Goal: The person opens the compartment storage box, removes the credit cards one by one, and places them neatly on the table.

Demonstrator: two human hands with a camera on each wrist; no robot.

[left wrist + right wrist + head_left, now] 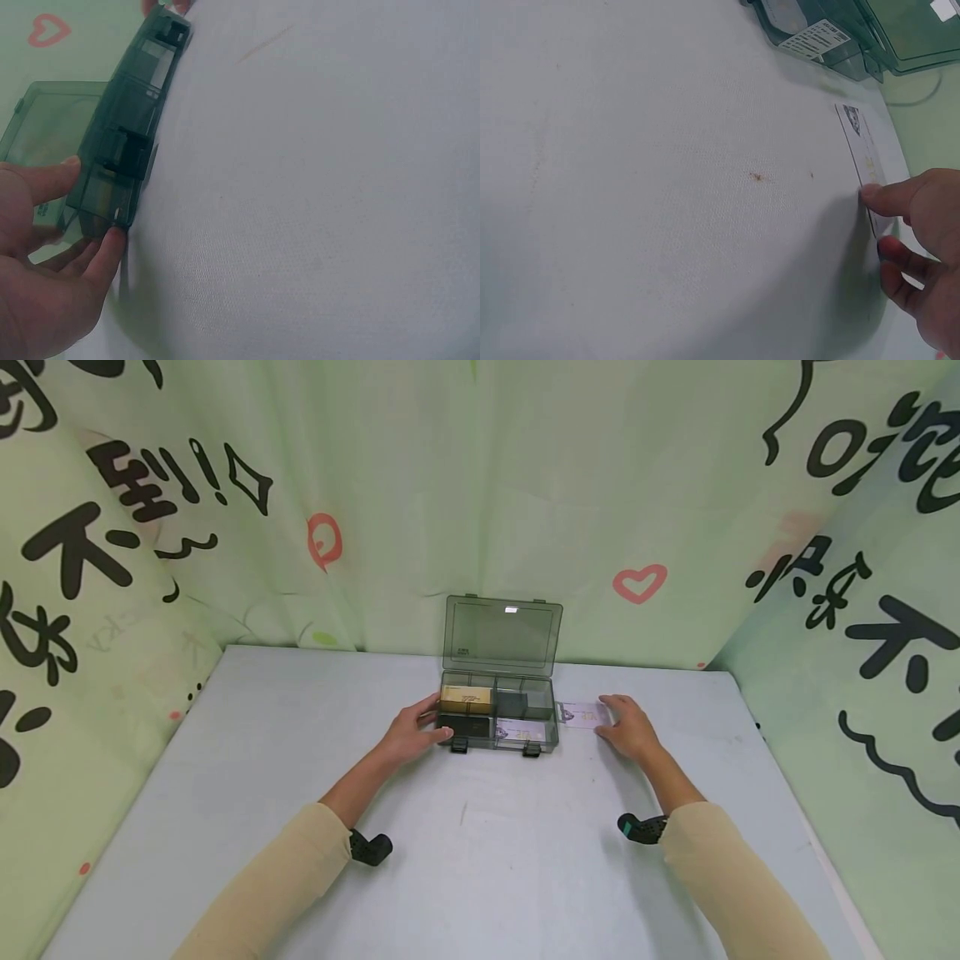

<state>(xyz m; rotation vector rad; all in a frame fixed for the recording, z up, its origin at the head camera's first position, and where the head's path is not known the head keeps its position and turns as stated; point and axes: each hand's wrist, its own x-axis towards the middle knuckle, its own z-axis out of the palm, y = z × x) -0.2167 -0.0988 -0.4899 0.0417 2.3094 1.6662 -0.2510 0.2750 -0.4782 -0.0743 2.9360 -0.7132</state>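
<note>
A translucent green-grey divided box [553, 735] stands on the table with its hinged lid [501, 637] raised at the back. My left hand [408, 732] grips its left front corner, thumb at the upper edge and fingers at the side, as the left wrist view shows. Inside lie a gold-yellow packet [465, 695], a black block [468, 725], a dark grey block [512, 704] and a purple-and-white printed slip [521, 730]. Right of the box, my right hand [632, 727] pinches the outer end of a similar printed slip [581, 715], which lies flat or nearly flat on the table.
The white-covered table [465, 877] extends around the box, with a green printed curtain [480, 510] behind and at both sides. Two black latches [531, 750] project from the box's front. A printed label [815, 39] is visible through its right side.
</note>
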